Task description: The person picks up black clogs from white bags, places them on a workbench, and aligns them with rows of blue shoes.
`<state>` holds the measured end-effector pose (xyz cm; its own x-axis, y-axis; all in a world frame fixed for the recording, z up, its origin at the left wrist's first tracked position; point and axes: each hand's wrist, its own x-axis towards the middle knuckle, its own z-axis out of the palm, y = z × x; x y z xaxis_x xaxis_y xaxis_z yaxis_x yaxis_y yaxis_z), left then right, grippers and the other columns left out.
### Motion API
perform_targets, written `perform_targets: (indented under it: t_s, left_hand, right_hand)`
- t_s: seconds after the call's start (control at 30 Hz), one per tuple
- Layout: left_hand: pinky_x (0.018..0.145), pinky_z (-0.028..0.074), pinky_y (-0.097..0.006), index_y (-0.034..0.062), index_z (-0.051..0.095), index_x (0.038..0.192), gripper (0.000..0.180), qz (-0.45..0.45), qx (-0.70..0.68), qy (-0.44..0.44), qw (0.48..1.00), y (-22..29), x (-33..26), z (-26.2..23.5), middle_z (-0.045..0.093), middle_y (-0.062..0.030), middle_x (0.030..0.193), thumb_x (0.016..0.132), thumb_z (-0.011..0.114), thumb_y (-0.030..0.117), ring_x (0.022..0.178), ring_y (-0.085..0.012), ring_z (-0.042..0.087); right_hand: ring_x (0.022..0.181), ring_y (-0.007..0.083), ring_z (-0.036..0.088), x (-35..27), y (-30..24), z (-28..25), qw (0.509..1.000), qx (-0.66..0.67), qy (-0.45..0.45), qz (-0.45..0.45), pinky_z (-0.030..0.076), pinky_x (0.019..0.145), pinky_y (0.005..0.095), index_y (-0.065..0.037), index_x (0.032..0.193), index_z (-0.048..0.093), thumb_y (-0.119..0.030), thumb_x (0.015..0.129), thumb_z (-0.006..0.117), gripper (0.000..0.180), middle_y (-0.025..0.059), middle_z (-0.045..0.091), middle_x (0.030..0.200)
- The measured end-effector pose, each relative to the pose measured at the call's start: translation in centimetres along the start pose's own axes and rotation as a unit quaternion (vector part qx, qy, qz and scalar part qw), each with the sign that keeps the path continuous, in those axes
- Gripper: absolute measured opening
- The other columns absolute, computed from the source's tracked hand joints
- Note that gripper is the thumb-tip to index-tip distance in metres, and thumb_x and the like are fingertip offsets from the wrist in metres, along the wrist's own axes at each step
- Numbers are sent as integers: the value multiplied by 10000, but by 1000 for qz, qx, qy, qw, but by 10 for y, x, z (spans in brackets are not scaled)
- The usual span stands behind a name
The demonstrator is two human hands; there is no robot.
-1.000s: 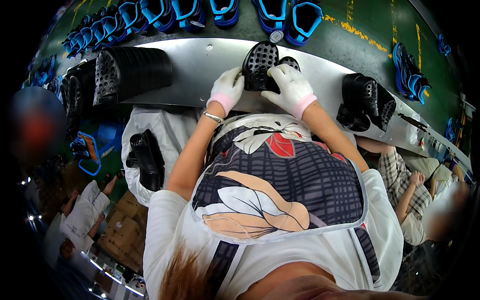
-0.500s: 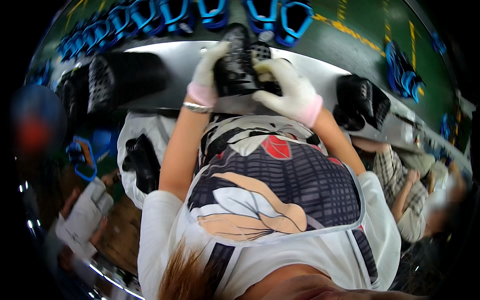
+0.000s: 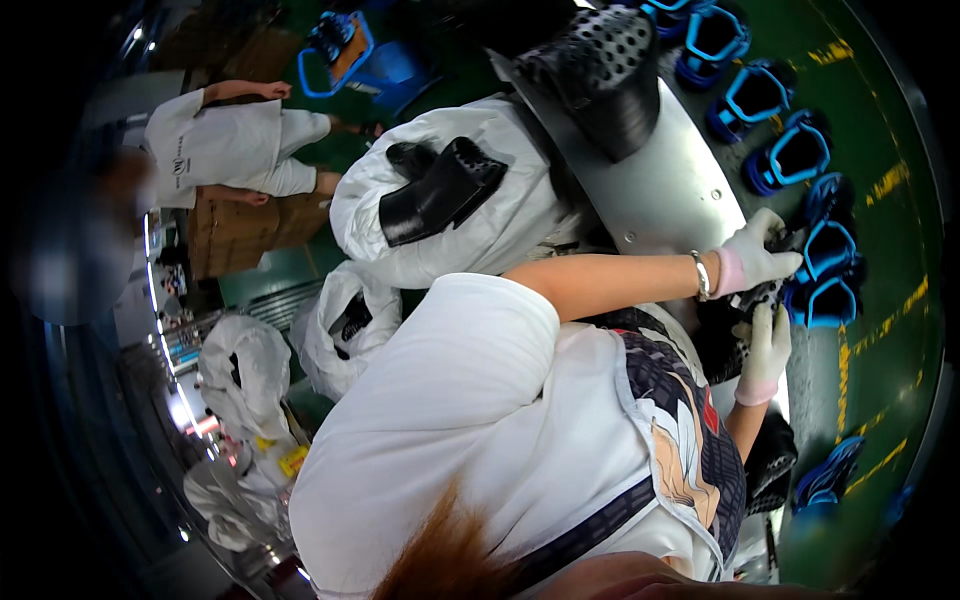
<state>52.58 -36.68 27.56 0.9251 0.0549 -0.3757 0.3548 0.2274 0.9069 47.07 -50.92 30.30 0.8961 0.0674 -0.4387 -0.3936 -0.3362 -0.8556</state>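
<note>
Handling a black, hole-studded shoe sole (image 3: 764, 295) at the curved silver metal bench (image 3: 690, 165), between white-gloved left hand (image 3: 755, 258) and white-gloved right hand (image 3: 766, 350), seemingly to steady both sides; with fingers bent, but impossible to tell whether clamped or merely touching.

Dark roundish emblem (image 3: 180, 168) with lettering, too small to read
It stands on the white short-sleeved cloth T-shirt (image 3: 235, 145) of a person at the left of the view; the row of tiny characters beside it is turned sideways and too blurred to make out.
</note>
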Motion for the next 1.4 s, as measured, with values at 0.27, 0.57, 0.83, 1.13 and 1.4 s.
perform_targets:
  t_s: [0.27, 0.57, 0.83, 1.13, 1.4]
  left_hand:
    - [840, 488, -308, -24, 490, 1172, 625, -52, 11, -26, 998, 34, 18, -8, 611, -122, 1054, 782, 743, 394, 942, -162, 583]
    - [938, 460, -386, 45, 561, 1229, 439, 228, 362, -225, 875, -11, 58, -2, 567, -186, 1195, 873, 600, 299, 1058, -342, 577]
    - [852, 501, -410, 95, 540, 1228, 450, 275, 511, -253, 774, -22, 86, 30, 543, -116, 1203, 840, 644, 296, 1073, -335, 556]
    - [825, 523, -444, 82, 558, 1166, 448, 112, 628, -305, 707, -9, 119, 50, 626, -137, 1117, 816, 662, 342, 999, -339, 620]
    - [842, 518, -406, 111, 701, 1019, 405, -20, 641, -365, 675, -41, 172, 65, 680, -161, 1062, 807, 595, 440, 974, -361, 643]
  right_hand:
    - [527, 75, 502, 15, -57, 7, 998, -52, 13, 29, 409, 483, 257, -9, 1028, 621, -255, 918, 605, 270, 43, 599, 709]
    - [783, 397, 642, 45, -34, -84, 934, -340, 106, -9, 504, 711, 454, -45, 904, 630, -440, 815, 626, 405, 222, 654, 774]
    - [927, 350, 663, 138, -66, -86, 842, -533, 24, 83, 530, 822, 432, -42, 980, 689, -405, 855, 486, 434, 194, 687, 981]
    - [945, 367, 647, 225, -27, -39, 871, -469, 54, 133, 524, 836, 422, -53, 993, 702, -378, 884, 543, 378, 210, 670, 1001]
    - [947, 387, 637, 246, -10, -39, 887, -437, 65, 133, 522, 830, 434, -63, 1004, 699, -324, 864, 557, 328, 216, 666, 1006]
